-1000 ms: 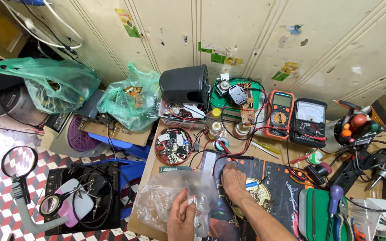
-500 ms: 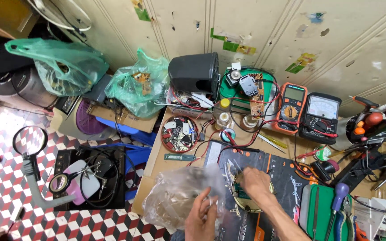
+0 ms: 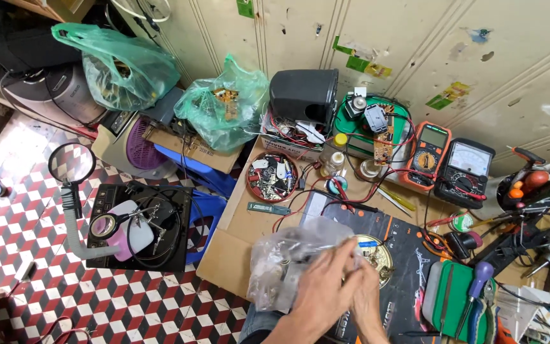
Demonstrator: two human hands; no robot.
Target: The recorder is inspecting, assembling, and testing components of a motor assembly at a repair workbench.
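Clear plastic bag (image 3: 288, 261) of small parts, on counter (image 3: 237, 236): left hand (image 3: 316, 296) clamped on it, right hand (image 3: 367, 296) grip indiscernible, contents not yet out.

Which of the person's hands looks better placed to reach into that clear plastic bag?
Probably the right hand: it lies beside the bag's inner edge, over the round brass part. The left hand rests across the clear plastic bag, seemingly steadying it.

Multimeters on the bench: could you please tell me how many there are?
2, side by side by the wall: an orange digital multimeter, and to its right a black analog multimeter. Others may be hidden in the clutter.
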